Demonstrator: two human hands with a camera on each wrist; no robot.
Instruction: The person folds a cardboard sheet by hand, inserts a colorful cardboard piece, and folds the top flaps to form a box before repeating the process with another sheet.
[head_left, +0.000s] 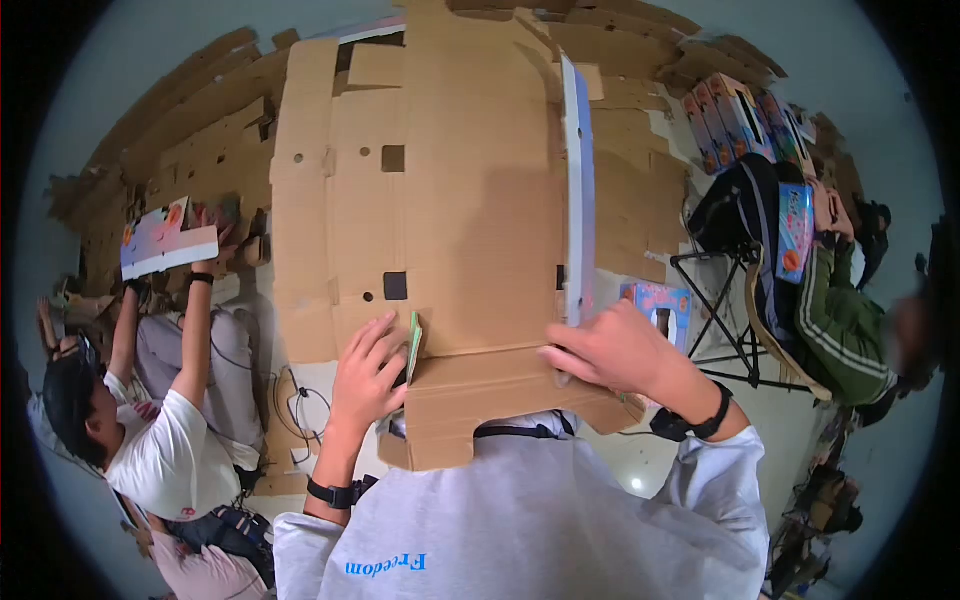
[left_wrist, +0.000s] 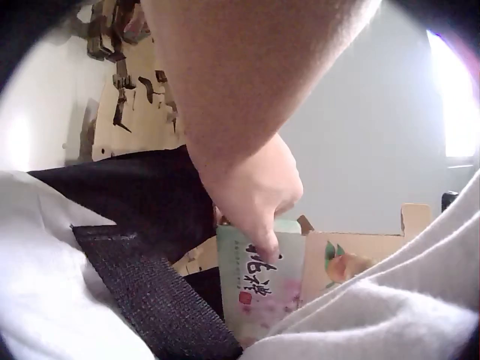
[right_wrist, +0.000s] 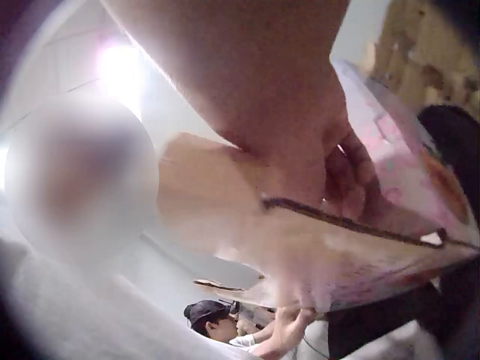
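Observation:
A large brown carton (head_left: 480, 200), partly unfolded with printed outer faces, lies in front of the person, its plain inside facing up. The left hand (head_left: 370, 370) rests against a small raised flap (head_left: 414, 345) on the near left, fingers mostly straight. In the left wrist view, a finger of that hand touches the flap's pale green and pink printed face (left_wrist: 247, 292). At the near right corner, the right hand (head_left: 610, 345) grips the carton by its upright white and lilac side wall (head_left: 578, 200). Curled fingers show behind the cardboard edge in the right wrist view.
On the left a seated person (head_left: 165, 430) handles another printed carton (head_left: 170, 240). To the right are a folding chair (head_left: 735, 310), a printed box (head_left: 660, 310) on the floor and several upright boxes (head_left: 725, 120). Flattened cardboard (head_left: 635, 180) covers the floor beyond.

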